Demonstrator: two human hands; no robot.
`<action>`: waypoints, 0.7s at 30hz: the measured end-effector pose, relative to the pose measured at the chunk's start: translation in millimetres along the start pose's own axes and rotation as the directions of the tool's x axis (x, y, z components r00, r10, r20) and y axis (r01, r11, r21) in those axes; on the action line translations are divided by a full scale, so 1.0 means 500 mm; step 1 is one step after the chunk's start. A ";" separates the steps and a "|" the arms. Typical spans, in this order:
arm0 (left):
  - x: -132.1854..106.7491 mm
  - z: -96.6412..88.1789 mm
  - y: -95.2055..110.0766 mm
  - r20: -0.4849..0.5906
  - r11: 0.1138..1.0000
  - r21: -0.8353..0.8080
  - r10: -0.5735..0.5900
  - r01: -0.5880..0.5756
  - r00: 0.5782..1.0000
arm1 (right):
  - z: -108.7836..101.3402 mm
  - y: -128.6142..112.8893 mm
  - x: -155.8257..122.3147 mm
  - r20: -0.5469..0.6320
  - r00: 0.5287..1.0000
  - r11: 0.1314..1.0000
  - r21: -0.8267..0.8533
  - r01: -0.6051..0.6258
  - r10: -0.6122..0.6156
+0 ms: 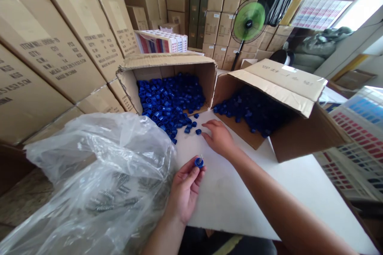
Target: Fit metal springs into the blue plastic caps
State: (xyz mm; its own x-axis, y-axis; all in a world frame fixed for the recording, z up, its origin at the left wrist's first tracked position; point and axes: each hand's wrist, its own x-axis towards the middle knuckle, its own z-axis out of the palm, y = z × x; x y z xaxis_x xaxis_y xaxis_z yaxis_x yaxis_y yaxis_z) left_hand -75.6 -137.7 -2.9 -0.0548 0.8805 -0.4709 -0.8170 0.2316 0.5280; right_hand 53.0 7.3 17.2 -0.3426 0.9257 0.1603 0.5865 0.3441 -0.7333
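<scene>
Between thumb and fingers, my left hand (186, 187) holds a blue plastic cap (198, 162) with a metal spring (200, 158) standing up out of it. My right hand (220, 137) reaches over the white table with its fingers apart and nothing in them. Just left of its fingertips lies a loose blue cap (198, 132), with a few others nearby. Many blue caps (167, 99) spill from the open carton (214, 83) on its side behind. A clear plastic bag (131, 139) with several metal springs (104, 203) lies left of my left hand.
A second carton (278, 83) on the right holds dark blue pieces. Stacked cartons (54, 51) line the left side, more stand at the back. A green fan (249, 22) stands behind. Plastic crates (359, 135) are right of the white table (299, 195).
</scene>
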 end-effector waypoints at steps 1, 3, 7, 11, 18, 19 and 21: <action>0.000 -0.001 -0.001 -0.001 1.000 -0.002 0.000 0.000 1.000 | 0.006 0.010 0.025 0.039 0.999 0.997 -0.074 0.027 -0.024; 0.000 -0.002 -0.002 -0.005 1.000 -0.005 -0.001 0.001 1.000 | 0.017 0.025 0.061 0.128 0.991 0.992 -0.116 0.044 -0.029; -0.002 -0.001 -0.001 0.004 1.000 -0.012 -0.010 0.010 1.000 | 0.019 0.023 0.054 0.133 0.991 0.996 -0.088 0.002 0.010; -0.005 0.001 0.000 0.023 1.000 0.000 0.004 -0.004 1.000 | -0.011 0.002 -0.027 0.249 0.967 0.914 0.378 -0.146 0.052; -0.004 -0.001 -0.002 0.094 0.998 0.048 0.029 -0.033 0.995 | -0.022 -0.022 -0.132 0.547 0.833 0.381 0.754 -0.535 0.087; -0.004 -0.001 -0.003 0.106 0.998 0.058 0.032 -0.038 0.994 | -0.018 -0.022 -0.136 0.558 0.825 0.350 0.757 -0.551 0.092; -0.005 -0.003 -0.004 0.123 0.996 0.075 0.041 -0.051 0.992 | -0.012 -0.019 -0.140 0.571 0.815 0.309 0.760 -0.571 0.099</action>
State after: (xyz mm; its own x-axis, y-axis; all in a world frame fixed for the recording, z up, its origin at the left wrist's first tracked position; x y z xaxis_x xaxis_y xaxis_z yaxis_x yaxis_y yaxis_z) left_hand -74.4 -141.1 -3.7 -0.0176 0.9333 -0.3586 -0.7678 0.2171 0.6028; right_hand 75.8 -59.6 16.8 -0.6402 0.6985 -0.3198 -0.1810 -0.5417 -0.8209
